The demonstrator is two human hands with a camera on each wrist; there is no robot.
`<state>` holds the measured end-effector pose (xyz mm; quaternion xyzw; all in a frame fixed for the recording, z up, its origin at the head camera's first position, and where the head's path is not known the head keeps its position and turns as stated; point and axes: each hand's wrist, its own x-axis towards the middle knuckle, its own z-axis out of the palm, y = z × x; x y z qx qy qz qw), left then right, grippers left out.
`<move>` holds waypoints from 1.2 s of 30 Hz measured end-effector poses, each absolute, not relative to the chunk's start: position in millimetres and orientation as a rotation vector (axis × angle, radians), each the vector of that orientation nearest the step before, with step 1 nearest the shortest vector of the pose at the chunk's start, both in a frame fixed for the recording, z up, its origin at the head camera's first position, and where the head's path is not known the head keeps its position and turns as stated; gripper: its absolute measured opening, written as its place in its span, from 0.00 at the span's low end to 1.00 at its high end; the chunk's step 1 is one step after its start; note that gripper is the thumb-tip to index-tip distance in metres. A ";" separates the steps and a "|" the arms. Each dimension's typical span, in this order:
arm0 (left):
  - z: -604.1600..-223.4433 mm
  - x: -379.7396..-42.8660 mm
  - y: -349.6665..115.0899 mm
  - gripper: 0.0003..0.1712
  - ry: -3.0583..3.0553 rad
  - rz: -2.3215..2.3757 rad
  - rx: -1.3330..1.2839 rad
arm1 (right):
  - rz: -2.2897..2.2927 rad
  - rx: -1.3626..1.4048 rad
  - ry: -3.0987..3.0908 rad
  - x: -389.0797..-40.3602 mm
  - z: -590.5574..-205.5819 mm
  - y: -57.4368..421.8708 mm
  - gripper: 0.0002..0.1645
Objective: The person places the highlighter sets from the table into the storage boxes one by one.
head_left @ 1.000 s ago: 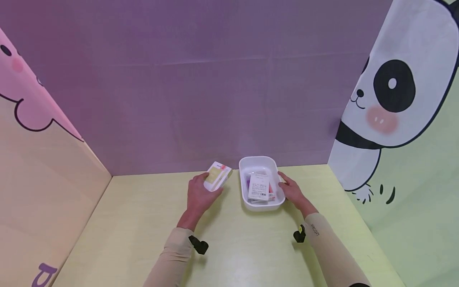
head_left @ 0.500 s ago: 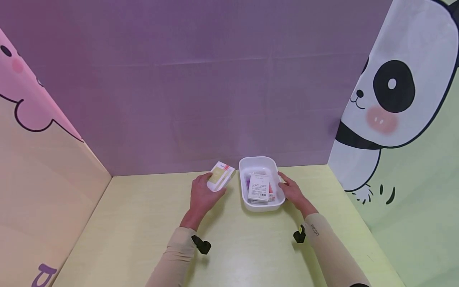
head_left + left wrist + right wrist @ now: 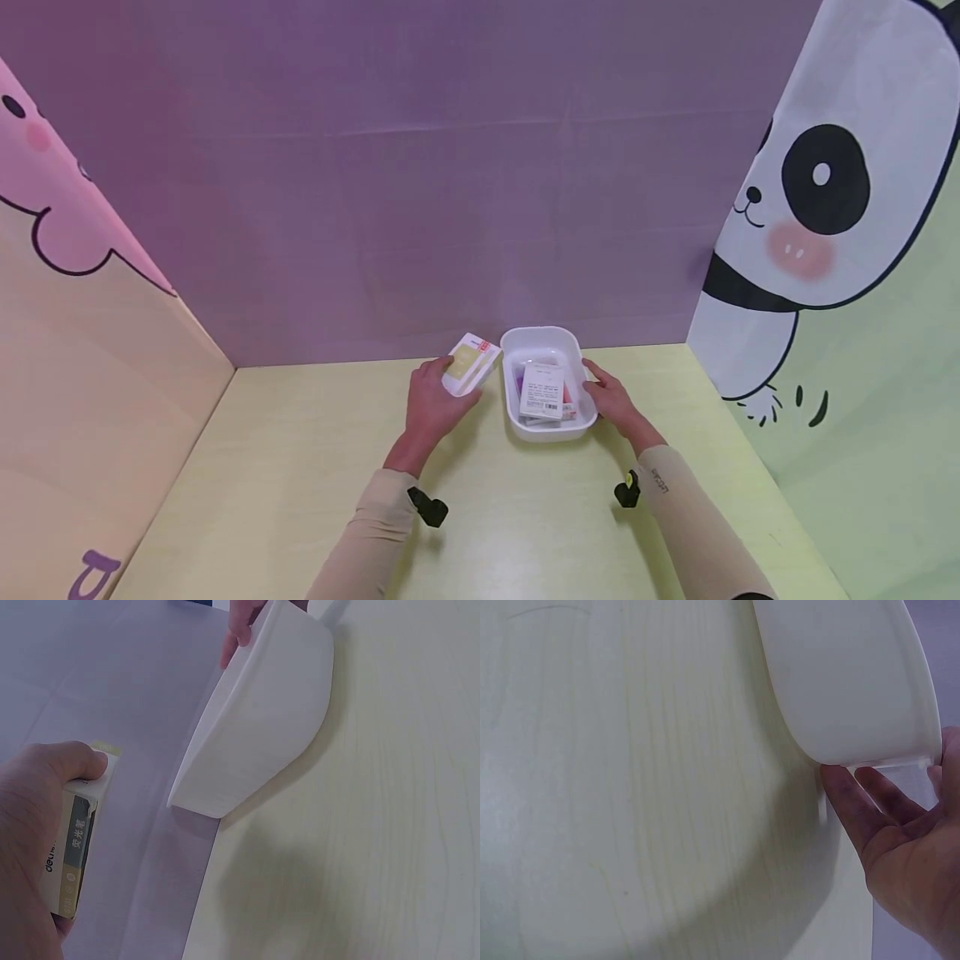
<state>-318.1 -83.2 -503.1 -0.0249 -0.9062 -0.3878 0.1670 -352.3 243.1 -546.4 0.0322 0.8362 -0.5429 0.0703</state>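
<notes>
My left hand [image 3: 437, 402] grips a white and yellow highlighter box [image 3: 471, 364] by its sides, raised over the table just left of a white plastic tub [image 3: 547, 430]. In the left wrist view the highlighter box [image 3: 69, 859] shows its printed narrow side, the thumb lying along its top edge. Inside the tub lies a white printed box [image 3: 542, 390] on top of other small packs, partly hidden, with purple and red showing. My right hand [image 3: 613, 400] holds the tub's right wall at the rim; in the right wrist view its fingers [image 3: 849, 799] reach against the outside wall.
The tub stands at the back of the pale wooden table [image 3: 300, 467], near a purple backdrop [image 3: 375, 208]. Side panels rise left and right, the right one bearing a panda drawing [image 3: 825, 179]. A small black camera mount [image 3: 429, 507] sits on the left sleeve.
My left hand has moved a little to the right with the highlighter box, bringing it up to the tub's left rim. The right hand and the tub have stayed in place.
</notes>
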 end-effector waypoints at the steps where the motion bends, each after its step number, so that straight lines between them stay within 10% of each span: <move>1: -502.8 -318.2 -82.2 0.44 -2.580 -1.103 -0.072 | -1.632 0.097 2.515 -352.3 -546.5 243.3 0.32; 36: -481.4 -321.7 -47.8 0.44 -2.593 -1.109 -0.175 | -1.630 0.092 2.514 -352.4 -546.8 243.5 0.32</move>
